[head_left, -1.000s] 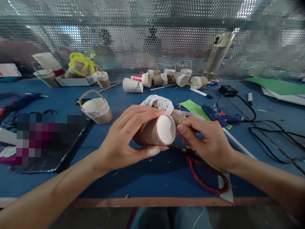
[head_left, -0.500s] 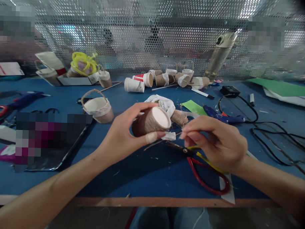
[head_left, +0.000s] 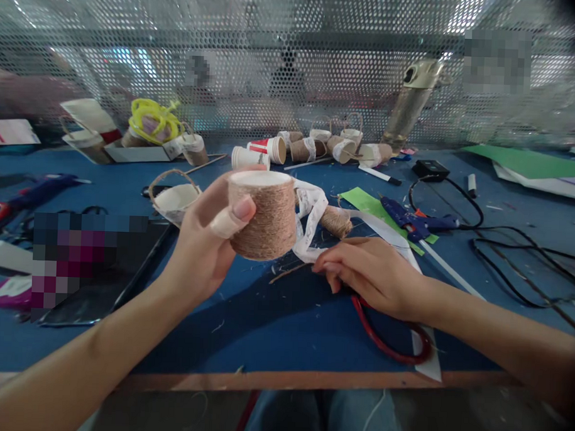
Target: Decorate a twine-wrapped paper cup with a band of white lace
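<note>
Toward the near edge of the worktop (head_left: 273, 341), the scissors (head_left: 390, 355) lay partly under the right hand (head_left: 375, 275), whose fingers were pinched narrow on the end of the lace (head_left: 318, 207). The left hand (head_left: 204, 234) curved around the cup (head_left: 271, 221), thumb on its front, holding it raised and nearly upright, left of the right hand and apart from it. Beyond lay the twine (head_left: 337, 222) and glue gun (head_left: 410, 221); the bottle (head_left: 411, 106) stood by the far edge.
</note>
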